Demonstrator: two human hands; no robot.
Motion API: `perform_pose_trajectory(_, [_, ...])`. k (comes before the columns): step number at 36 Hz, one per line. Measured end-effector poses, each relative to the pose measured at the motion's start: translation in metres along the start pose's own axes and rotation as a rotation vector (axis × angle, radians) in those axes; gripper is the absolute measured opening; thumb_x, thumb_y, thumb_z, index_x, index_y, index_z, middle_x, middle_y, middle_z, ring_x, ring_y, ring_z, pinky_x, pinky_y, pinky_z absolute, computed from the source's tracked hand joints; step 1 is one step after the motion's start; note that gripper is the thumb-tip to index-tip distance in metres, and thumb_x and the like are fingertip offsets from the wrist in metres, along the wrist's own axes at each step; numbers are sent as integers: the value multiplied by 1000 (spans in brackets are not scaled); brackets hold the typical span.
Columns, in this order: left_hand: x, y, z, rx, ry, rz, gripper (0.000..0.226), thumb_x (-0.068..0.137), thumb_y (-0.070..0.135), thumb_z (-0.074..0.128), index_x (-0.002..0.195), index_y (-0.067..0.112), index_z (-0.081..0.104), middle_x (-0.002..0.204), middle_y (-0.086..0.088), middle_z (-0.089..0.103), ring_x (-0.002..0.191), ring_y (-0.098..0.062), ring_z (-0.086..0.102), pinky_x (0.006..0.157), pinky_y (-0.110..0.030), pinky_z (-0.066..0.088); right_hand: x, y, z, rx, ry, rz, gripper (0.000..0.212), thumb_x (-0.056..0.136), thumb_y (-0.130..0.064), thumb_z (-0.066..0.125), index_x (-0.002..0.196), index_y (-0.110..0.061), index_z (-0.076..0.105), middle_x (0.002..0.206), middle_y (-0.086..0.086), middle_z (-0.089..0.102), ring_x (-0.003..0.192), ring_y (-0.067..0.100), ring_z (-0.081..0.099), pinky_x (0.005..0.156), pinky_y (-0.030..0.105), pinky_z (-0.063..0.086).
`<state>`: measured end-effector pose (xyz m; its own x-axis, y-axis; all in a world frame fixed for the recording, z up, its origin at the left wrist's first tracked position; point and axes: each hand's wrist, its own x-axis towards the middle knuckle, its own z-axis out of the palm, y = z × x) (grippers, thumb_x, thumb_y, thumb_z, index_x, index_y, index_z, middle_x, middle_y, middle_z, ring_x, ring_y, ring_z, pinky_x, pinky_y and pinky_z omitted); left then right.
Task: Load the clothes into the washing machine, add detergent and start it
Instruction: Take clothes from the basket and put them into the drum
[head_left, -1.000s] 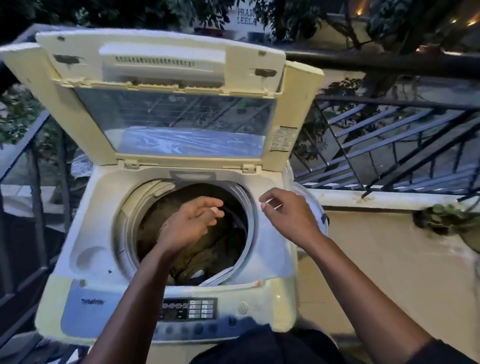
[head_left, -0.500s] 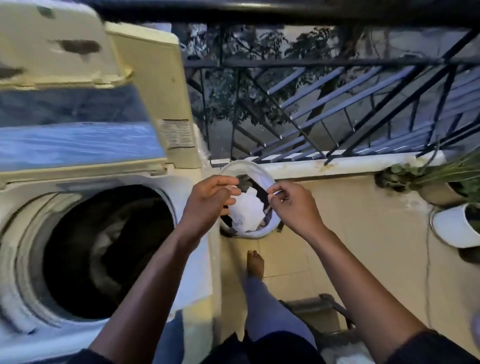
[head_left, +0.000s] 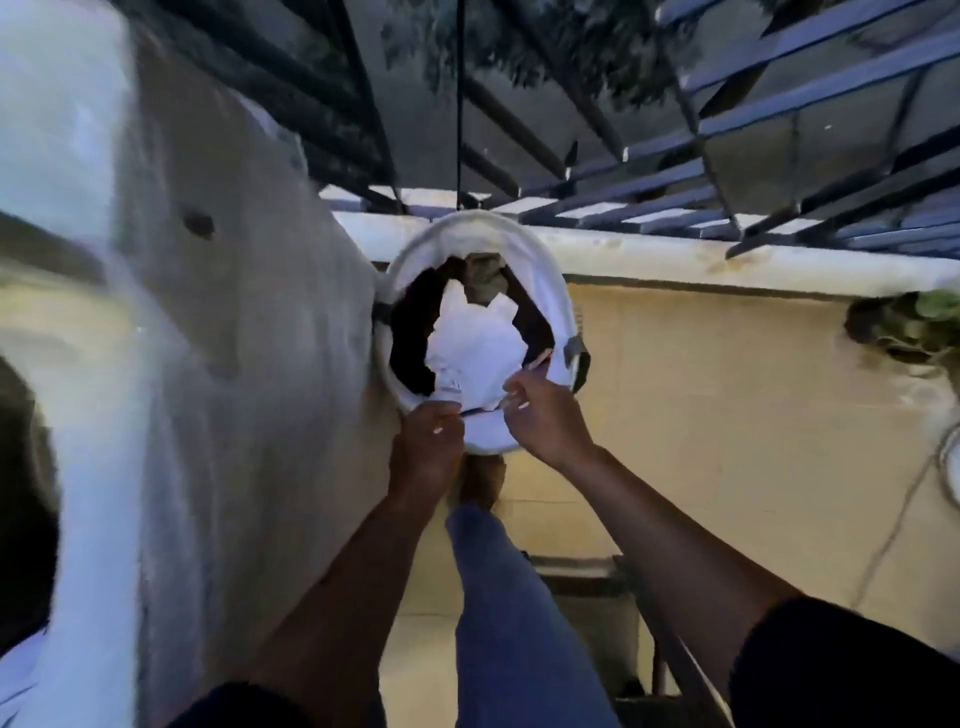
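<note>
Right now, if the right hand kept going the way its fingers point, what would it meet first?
Most likely the white cloth in the bucket; the right hand is already at the near rim, though depth is unclear.

Head camera looks steeply down, close over the bucket (head_left: 550, 312) beside the washer (head_left: 234, 364).

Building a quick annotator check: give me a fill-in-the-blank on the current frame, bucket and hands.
1. The white bucket stands on the floor to the ___ of the washing machine.
2. Both the left hand and the right hand reach for the bucket's ___ rim.
3. The brightest garment in the bucket is the ___ cloth.
4. Behind the bucket, above the ledge, runs a metal ___.

Missing words: right; near; white; railing
</note>
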<state>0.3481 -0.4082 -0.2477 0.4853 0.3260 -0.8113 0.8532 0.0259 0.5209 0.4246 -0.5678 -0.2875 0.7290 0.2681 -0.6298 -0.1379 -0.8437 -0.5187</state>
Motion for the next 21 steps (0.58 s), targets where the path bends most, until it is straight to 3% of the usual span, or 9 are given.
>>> perform_pose_trajectory(4, [37, -12, 13, 82, 24, -18, 28, 92, 25, 58, 116, 24, 72, 118, -8, 73, 110, -34, 69, 95, -51, 58, 55, 27, 33, -31, -134, -17, 38, 98, -12, 60, 136, -7, 55, 102, 20, 67, 91, 38, 63, 71, 43, 49])
perform_pose_trajectory(7, [63, -25, 23, 57, 103, 16, 17, 91, 28, 61, 104, 29, 72, 110, -1, 73, 108, -30, 68, 88, -35, 53, 92, 45, 58, -76, -204, 2, 54, 98, -17, 63, 148, -7, 46, 118, 22, 64, 103, 41, 62, 79, 46, 53])
perform_pose_trajectory(9, [76, -31, 31, 18, 124, 3, 15, 96, 18, 63, 104, 27, 72, 105, 6, 71, 107, -22, 66, 87, -31, 50, 114, 56, 72, -117, -250, 45, 63, 97, -21, 65, 153, -7, 38, 130, 23, 58, 110, 42, 60, 85, 49, 54])
perform_pose_trajectory(13, [95, -40, 43, -69, 130, -27, 18, 100, 14, 61, 110, 25, 72, 99, 23, 65, 108, -15, 63, 101, -47, 55, 156, 72, 92, -134, -193, 179, 62, 88, -23, 67, 140, -8, 37, 130, 25, 52, 104, 41, 59, 78, 49, 58])
perform_pose_trajectory(16, [105, -48, 48, -94, 145, -48, 20, 99, 16, 62, 110, 28, 73, 104, 22, 68, 111, -17, 66, 101, -51, 56, 177, 78, 98, -87, -93, 305, 76, 88, -19, 70, 151, -8, 29, 139, 24, 46, 119, 43, 54, 86, 45, 53])
perform_pose_trajectory(18, [109, -50, 50, -108, 152, -61, 22, 98, 18, 62, 108, 34, 73, 108, 18, 70, 111, -17, 66, 101, -51, 56, 184, 80, 98, -43, -27, 343, 66, 89, -17, 68, 145, -7, 34, 133, 22, 52, 117, 42, 57, 87, 45, 54])
perform_pose_trajectory(21, [112, -51, 50, -118, 152, -59, 23, 98, 20, 62, 104, 39, 72, 112, 13, 72, 113, -16, 66, 102, -51, 55, 186, 80, 95, -42, 31, 366, 30, 95, -20, 67, 118, -9, 52, 118, 16, 62, 104, 34, 63, 77, 37, 50])
